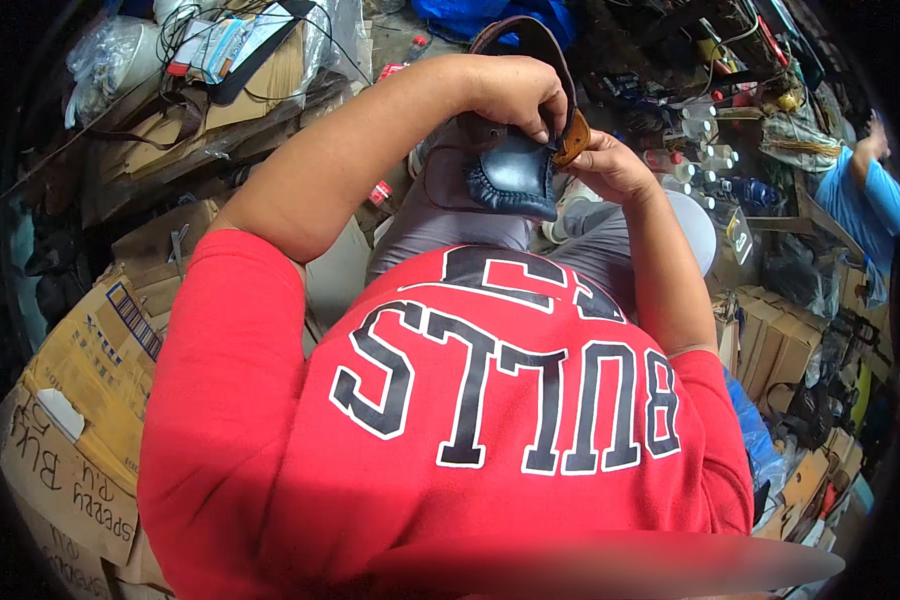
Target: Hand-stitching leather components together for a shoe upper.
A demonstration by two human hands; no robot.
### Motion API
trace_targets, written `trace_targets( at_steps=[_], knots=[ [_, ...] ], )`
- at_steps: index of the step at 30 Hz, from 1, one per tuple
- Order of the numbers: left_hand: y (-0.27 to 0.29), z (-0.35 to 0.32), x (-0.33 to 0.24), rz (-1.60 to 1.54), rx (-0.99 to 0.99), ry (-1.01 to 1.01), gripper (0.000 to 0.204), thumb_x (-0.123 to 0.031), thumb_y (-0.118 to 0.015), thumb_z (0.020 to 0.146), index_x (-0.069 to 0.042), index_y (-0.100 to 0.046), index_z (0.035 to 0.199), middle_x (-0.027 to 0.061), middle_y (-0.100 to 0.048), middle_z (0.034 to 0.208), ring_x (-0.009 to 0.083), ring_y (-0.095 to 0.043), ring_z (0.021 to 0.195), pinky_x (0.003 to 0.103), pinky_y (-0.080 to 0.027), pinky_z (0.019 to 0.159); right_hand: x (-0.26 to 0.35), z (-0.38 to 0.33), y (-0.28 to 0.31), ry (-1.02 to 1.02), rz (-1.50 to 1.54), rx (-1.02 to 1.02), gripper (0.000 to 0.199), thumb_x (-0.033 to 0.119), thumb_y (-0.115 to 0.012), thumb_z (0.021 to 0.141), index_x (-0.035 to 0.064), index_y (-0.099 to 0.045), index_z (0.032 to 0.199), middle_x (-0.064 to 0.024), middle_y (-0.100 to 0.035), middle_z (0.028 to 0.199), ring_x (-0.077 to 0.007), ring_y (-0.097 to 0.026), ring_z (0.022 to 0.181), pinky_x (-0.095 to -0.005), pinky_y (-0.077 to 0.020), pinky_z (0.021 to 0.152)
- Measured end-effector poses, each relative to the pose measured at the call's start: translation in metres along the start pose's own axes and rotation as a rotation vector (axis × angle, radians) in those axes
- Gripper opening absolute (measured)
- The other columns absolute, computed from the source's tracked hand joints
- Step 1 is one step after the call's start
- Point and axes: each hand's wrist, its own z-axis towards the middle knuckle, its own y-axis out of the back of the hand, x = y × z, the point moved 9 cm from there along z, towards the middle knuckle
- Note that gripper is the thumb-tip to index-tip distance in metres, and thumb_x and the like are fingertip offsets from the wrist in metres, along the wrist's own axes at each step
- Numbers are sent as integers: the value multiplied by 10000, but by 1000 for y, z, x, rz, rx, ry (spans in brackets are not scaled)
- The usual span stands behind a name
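A dark blue leather shoe upper [515,170] with a gathered, puckered toe seam lies across my lap. At its right edge sticks up a tan leather piece [573,138], pinched between the thumb and fingers of my right hand [615,168]. From above, my left hand [518,95] bends down with thumb and fingertips pressed together at the upper's edge, beside the tan piece. Whatever those fingertips hold is too small to make out. A brown leather strap [545,40] curves up behind my left hand, its lower part hidden by the hands and shoe upper.
Cardboard boxes [100,390] stand on the left, below stacked cardboard and cables [260,60]. Several plastic bottles [700,130] are to the right of my knee. Another person's blue sleeve [875,190] shows at the far right. More cardboard [770,335] lies below it.
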Motion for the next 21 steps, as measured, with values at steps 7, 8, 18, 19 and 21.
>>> trace_targets(
  at_steps=[7,8,18,19,21],
  knots=[
    [1,-8,2,-15,-41,10,270,-77,-733,691,-36,-688,954,116,-668,876,225,-634,814,322,-485,749,3,-11,-13,108,-5,-150,196,104,-660,833,6,-635,1000,-64,-661,925,-162,-607,877,-304,-455,859],
    [1,-11,0,0,-46,-16,270,-79,-733,691,-38,-689,955,114,-661,878,227,-629,826,323,-482,757,3,-13,-14,112,-3,-176,192,103,-660,834,6,-633,998,-65,-660,922,-162,-609,872,-303,-457,855],
    [8,-17,-2,-7,-70,36,277,-86,-733,696,-65,-691,968,89,-683,859,210,-643,792,325,-489,743,22,-13,-27,90,-229,-213,167,113,-678,828,9,-640,953,-35,-653,866,-122,-591,837,-275,-453,822],
    [9,-18,-2,-6,-74,33,277,-86,-733,696,-65,-691,968,89,-683,859,210,-643,792,325,-489,743,27,-11,-31,91,-234,-213,167,113,-678,828,9,-640,953,-35,-653,866,-122,-591,837,-275,-453,822],
    [10,-18,2,69,-45,71,281,-84,-734,696,-60,-687,972,79,-696,849,190,-645,754,321,-491,728,39,-8,-34,115,-521,-315,165,134,-706,811,13,-645,906,-16,-640,830,-95,-566,810,-255,-438,790]
  ],
)
